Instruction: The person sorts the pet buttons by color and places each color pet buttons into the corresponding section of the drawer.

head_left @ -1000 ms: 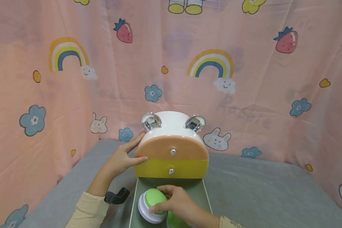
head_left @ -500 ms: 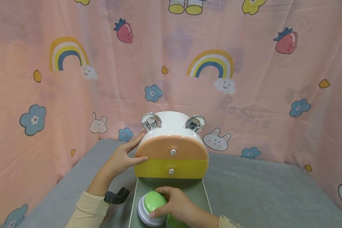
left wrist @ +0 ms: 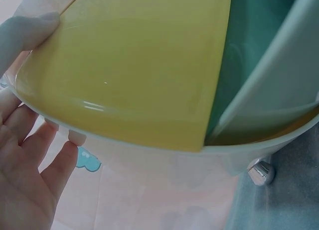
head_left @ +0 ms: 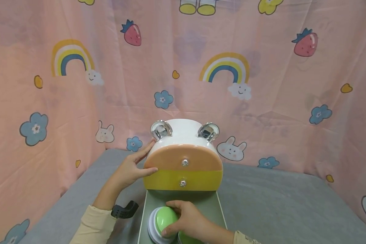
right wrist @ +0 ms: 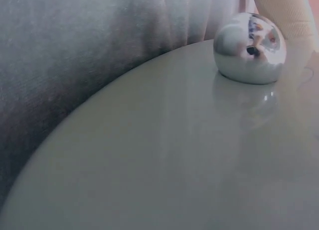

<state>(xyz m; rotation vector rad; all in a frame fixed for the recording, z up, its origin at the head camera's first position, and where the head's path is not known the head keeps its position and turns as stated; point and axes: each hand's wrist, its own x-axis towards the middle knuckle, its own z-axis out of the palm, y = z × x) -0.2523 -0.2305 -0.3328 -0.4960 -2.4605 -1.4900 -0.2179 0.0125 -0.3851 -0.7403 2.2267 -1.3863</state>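
Observation:
In the head view, a round-topped drawer box [head_left: 183,179] stands with its bottom green drawer [head_left: 198,196] pulled out. My left hand [head_left: 128,171] steadies its left side, the thumb on the front and the fingers along the side; the left wrist view shows this hand [left wrist: 30,155] from close by. Within the drawer, my right hand [head_left: 190,218] holds a round white container with a domed green lid [head_left: 165,218], tilted, between thumb and fingers. Another green round thing [head_left: 186,239] lies partly hidden under that hand. The right wrist view shows the drawer's front [right wrist: 139,150], without the hand.
Two small metal knobs [head_left: 185,162] sit on the orange and yellow drawer fronts, and chrome ears [head_left: 208,131] on the white top. A chrome ball knob [right wrist: 251,48] is on the open drawer's front. Grey cloth [head_left: 277,203] covers the table; a pink patterned curtain [head_left: 183,67] hangs behind.
The green-lidded container has shifted slightly toward the front of the drawer and tilted a little in my right hand. My left hand stays in place on the drawer box.

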